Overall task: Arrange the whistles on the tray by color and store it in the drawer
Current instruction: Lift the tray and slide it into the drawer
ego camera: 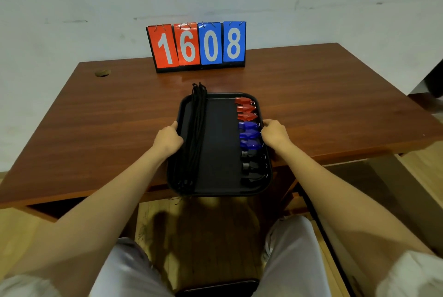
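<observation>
A black tray lies on the wooden table, its near end jutting over the table's front edge. Along its right side sit three red whistles at the far end, three blue whistles in the middle and three black whistles nearest me. A bundle of black lanyard cords runs along the tray's left side and hangs past both ends. My left hand grips the tray's left rim. My right hand grips the right rim beside the blue whistles.
A flip scoreboard reading 1608 stands at the back of the brown table, against the wall. A small hole marks the table's far left. Below the front edge are my knees and the floor.
</observation>
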Action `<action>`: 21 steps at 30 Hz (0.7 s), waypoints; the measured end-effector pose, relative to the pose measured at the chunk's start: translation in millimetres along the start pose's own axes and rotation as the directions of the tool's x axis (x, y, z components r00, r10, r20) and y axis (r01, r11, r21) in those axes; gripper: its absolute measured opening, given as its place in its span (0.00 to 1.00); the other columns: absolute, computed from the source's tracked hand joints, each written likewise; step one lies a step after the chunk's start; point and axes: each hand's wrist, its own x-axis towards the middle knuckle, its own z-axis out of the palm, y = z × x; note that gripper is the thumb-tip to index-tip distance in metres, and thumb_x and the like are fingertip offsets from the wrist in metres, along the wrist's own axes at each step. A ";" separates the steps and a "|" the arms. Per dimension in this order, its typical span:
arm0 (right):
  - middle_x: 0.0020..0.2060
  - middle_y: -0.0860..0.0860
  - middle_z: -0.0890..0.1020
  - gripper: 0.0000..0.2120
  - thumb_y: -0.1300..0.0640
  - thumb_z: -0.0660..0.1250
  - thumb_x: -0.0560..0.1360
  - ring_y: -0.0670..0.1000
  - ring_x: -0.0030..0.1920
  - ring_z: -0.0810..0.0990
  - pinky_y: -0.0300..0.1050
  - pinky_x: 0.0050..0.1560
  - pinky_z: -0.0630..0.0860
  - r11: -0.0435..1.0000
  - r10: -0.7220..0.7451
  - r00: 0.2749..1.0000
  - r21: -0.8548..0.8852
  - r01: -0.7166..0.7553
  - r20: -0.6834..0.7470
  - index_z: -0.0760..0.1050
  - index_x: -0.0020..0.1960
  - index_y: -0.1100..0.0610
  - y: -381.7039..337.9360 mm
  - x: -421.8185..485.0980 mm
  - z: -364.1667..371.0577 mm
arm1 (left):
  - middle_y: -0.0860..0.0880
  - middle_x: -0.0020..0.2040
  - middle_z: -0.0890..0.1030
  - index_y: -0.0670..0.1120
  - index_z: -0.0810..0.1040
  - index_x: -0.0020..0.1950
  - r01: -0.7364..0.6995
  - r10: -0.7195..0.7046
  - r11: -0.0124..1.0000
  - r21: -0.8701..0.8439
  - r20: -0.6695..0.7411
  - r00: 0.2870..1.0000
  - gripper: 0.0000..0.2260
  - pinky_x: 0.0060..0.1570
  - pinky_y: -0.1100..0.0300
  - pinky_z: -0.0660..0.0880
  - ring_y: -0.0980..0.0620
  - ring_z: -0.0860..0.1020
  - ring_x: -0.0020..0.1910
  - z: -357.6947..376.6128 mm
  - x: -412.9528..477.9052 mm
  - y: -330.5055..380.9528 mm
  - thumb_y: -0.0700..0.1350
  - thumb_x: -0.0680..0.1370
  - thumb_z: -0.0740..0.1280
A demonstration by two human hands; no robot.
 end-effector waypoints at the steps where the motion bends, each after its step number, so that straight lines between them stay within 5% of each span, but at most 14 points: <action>1: 0.62 0.59 0.78 0.19 0.64 0.54 0.79 0.59 0.58 0.78 0.53 0.58 0.77 1.000 0.019 1.000 0.014 -0.019 -0.012 0.70 0.69 0.59 4.1 -3.5 -1.9 | 0.43 0.73 0.66 0.44 0.53 0.78 -0.012 0.012 1.000 -0.012 0.006 1.000 0.28 0.25 0.60 0.67 0.51 0.70 0.27 2.1 -3.4 1.8 0.33 0.78 0.54; 8: 0.66 0.56 0.75 0.20 0.60 0.54 0.81 0.55 0.59 0.78 0.48 0.57 0.77 0.992 0.093 0.992 0.099 -0.084 -0.091 0.65 0.73 0.57 40.3 -33.3 -29.0 | 0.45 0.75 0.63 0.44 0.55 0.77 -0.084 0.084 0.996 -0.045 0.000 0.996 0.25 0.23 0.65 0.68 0.53 0.70 0.28 17.0 -29.1 29.3 0.35 0.80 0.55; 14: 0.64 0.55 0.77 0.19 0.58 0.54 0.81 0.54 0.59 0.78 0.51 0.59 0.77 0.985 0.121 0.973 0.142 -0.093 -0.195 0.67 0.72 0.55 85.1 -63.0 -69.8 | 0.43 0.67 0.74 0.45 0.56 0.77 -0.202 0.205 0.975 -0.092 0.032 0.978 0.25 0.32 0.67 0.64 0.62 0.64 0.30 46.5 -55.9 63.5 0.36 0.80 0.56; 21: 0.65 0.57 0.76 0.20 0.59 0.53 0.81 0.57 0.60 0.77 0.52 0.59 0.75 0.975 0.209 0.926 0.145 -0.170 -0.316 0.67 0.72 0.55 161.0 -110.9 -114.7 | 0.44 0.68 0.73 0.46 0.55 0.77 -0.287 0.301 0.950 -0.121 0.129 0.945 0.25 0.37 0.58 0.73 0.52 0.73 0.32 99.0 -104.7 114.4 0.39 0.81 0.57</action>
